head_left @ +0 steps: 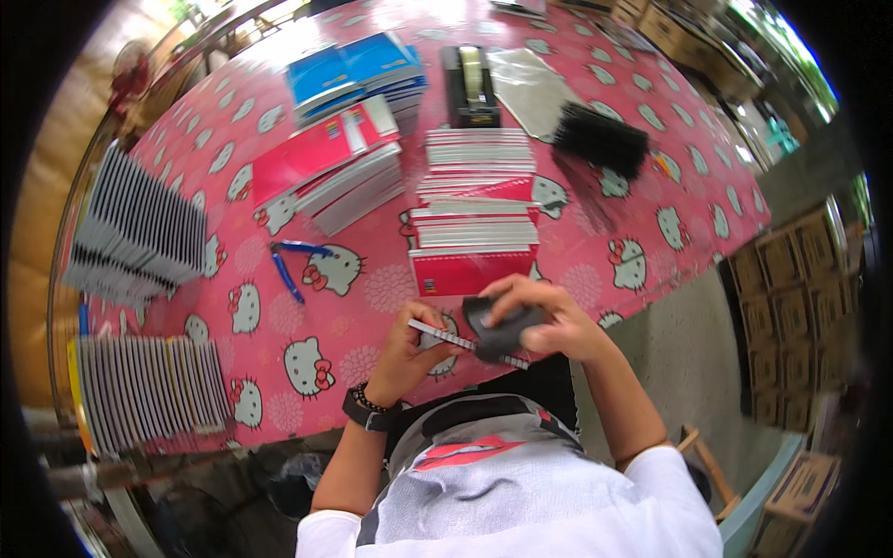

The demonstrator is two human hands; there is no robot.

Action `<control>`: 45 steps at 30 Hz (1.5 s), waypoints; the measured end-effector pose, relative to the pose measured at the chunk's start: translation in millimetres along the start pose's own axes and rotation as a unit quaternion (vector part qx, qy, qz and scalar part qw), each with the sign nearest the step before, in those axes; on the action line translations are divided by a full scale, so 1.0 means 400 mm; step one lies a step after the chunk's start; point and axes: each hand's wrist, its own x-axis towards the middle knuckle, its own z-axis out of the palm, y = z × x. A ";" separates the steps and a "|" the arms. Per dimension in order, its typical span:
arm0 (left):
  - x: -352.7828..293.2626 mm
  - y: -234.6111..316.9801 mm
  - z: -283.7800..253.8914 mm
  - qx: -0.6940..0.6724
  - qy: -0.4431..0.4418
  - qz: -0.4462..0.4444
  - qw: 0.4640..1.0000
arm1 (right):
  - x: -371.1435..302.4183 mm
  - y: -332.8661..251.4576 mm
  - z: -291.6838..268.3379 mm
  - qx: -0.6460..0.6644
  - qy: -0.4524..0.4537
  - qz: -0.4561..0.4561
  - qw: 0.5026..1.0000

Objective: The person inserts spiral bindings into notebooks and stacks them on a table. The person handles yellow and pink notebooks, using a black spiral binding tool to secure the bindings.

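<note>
My left hand (406, 358) grips a thin notepad (445, 334), turned so that its pale, dark-striped edge faces up. My right hand (549, 316) is closed round a dark grey, rounded hand tool (507, 333), whose lower part meets the notepad's edge. Its exact kind is hard to make out. Just beyond my hands, a row of red-covered pads (474, 271) stands with white page edges up and small holes along the front cover's top. Blue-handled pliers (296, 263) lie with handles apart, left of my hands.
At the far side stand stacked red pads (321, 153), blue pads (358, 65) and a black tape dispenser (472, 88). Black binding wires (600, 139) lie to the right. Bound notebooks line the left edge (144, 223). Cartons (791, 316) stand beyond the table's right edge.
</note>
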 end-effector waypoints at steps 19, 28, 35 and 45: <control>0.003 -0.007 0.001 0.109 -0.020 0.024 0.994 | -0.012 -0.008 -0.002 -0.131 0.078 -0.034 0.988; 0.021 0.032 0.025 -0.077 0.039 0.041 0.995 | -0.150 0.057 -0.187 -0.619 0.361 0.008 0.698; 0.008 0.122 0.063 -0.087 0.090 0.041 0.991 | 0.022 -0.093 0.105 -0.326 0.101 -0.116 0.933; -0.021 0.135 0.033 -0.039 0.144 0.111 0.983 | 0.065 -0.053 0.155 -0.271 0.136 -0.159 0.940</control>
